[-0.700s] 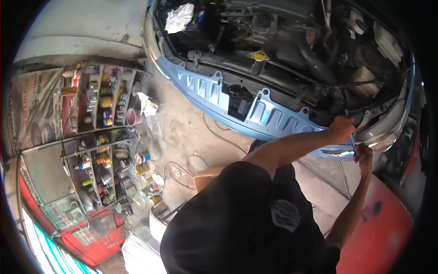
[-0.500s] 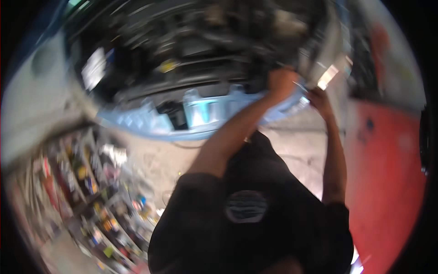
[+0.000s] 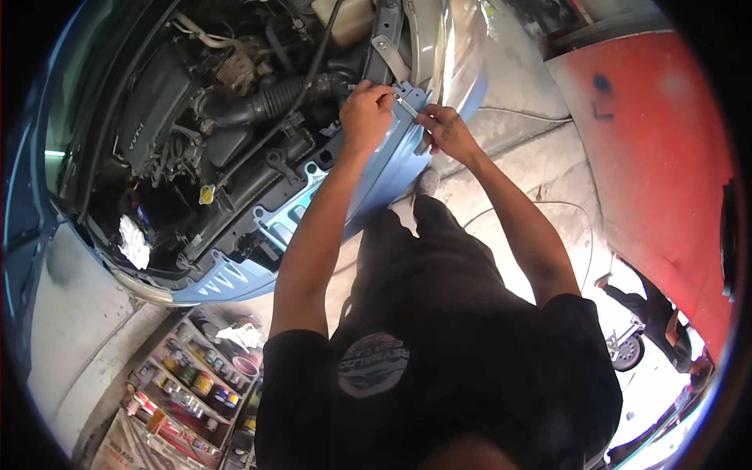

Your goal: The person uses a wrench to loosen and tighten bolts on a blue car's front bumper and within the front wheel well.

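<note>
My right hand (image 3: pixel 446 129) is closed on a thin silver wrench (image 3: pixel 406 106), which slants up and left over the front right corner of a blue car bumper (image 3: pixel 389 174). Beside the wrench's far end is my left hand (image 3: pixel 366 121), its fingers curled and pinched together at the bumper's upper edge. What sits between those fingertips is too small to make out. A metal bracket (image 3: pixel 389 56) lies just above both hands, next to the headlight (image 3: pixel 460 43).
The open engine bay (image 3: pixel 227 102) holds a ribbed black hose (image 3: pixel 262 104) and a crumpled white cloth (image 3: pixel 134 242). Shelves of cans (image 3: pixel 196 372) stand at lower left. A red panel (image 3: pixel 650 157) is on the right. Another person (image 3: pixel 654 313) is at far right, near a wheel (image 3: pixel 628 352).
My view has swung, so the car front now runs diagonally up to the right. My hands have come closer together at the bumper corner, and the wrench shows clearly instead of blurred.
</note>
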{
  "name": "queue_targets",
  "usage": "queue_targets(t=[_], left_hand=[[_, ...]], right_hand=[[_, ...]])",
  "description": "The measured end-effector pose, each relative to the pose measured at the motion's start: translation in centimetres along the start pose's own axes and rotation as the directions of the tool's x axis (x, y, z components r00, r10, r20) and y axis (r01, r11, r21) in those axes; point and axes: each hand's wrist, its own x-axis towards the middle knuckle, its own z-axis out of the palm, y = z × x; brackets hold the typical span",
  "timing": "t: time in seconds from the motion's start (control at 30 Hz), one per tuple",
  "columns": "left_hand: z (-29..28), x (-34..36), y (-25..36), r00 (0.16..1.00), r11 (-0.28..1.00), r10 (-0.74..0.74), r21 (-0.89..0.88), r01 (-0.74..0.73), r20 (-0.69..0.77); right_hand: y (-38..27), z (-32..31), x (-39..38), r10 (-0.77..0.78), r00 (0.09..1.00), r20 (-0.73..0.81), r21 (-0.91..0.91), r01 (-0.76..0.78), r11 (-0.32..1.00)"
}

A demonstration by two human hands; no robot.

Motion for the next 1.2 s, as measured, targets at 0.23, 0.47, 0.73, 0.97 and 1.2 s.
queue_targets(t=[0.23,0.47,0.73,0.97,1.2], left_hand=[[-0.4,-0.1,0.0,0.999,0.993,-0.027,-0.113,0.031,0.035],[0.0,-0.2,0.1,1.0,0.994,0.003,-0.113,-0.004,-0.008],[0.1,-0.3,1.1,0.998,0.997,-0.058,-0.05,0.058,-0.007],[0.1,-0.1,1.0,0.999,0.999,-0.044,0.012,0.044,-0.005],[0.9,0.0,1.3,0.996,0.986,-0.075,0.146,0.081,-0.047]], right_hand=[[-3.8,-6.3,1.2,-0.06,0.998,0.022,-0.001,0.06,0.998],[-0.8,-0.3,-0.9,0.015,0.998,0.055,0.107,-0.021,0.994],[-0.7,3.6,-2.1,0.023,0.999,-0.033,0.315,-0.011,0.949],[0.1,7.5,-0.7,0.092,0.996,0.01,0.6,-0.079,0.796],[0.6,8.1,-0.3,0.061,0.997,-0.047,0.645,-0.016,0.764]])
